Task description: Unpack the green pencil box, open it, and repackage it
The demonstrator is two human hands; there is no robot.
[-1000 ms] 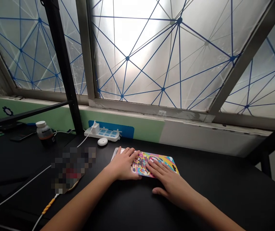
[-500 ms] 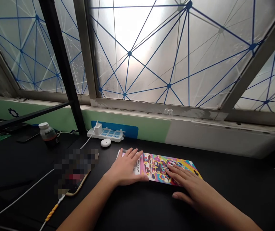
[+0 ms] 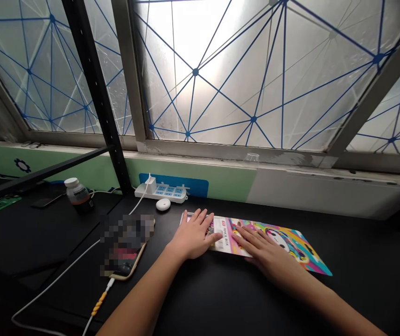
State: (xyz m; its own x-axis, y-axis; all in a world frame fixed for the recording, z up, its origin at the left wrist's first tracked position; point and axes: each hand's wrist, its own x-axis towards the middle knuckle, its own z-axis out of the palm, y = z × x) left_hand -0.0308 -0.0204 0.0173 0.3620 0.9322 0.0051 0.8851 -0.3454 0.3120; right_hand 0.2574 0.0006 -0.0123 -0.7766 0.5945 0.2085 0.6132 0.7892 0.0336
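A flat, brightly coloured pencil box cover (image 3: 291, 242) lies unfolded on the black desk (image 3: 221, 303). My left hand (image 3: 193, 235) rests flat on its left end, fingers spread. Flat as well, my right hand (image 3: 264, 249) lies on the middle of the colourful sheet, fingers pointing left toward the white label strip (image 3: 225, 237). Neither hand grips anything.
A phone (image 3: 126, 252) on a white charging cable (image 3: 59, 280) lies left of my left arm. Behind are a white power strip (image 3: 161, 191), a small white puck (image 3: 163, 204) and a white-capped bottle (image 3: 77, 193). A black post (image 3: 98, 107) stands before the window.
The colourful cover now lies longer, stretching further right. My right hand slid right across it, then came back toward the label strip. My left hand stayed on the left end.
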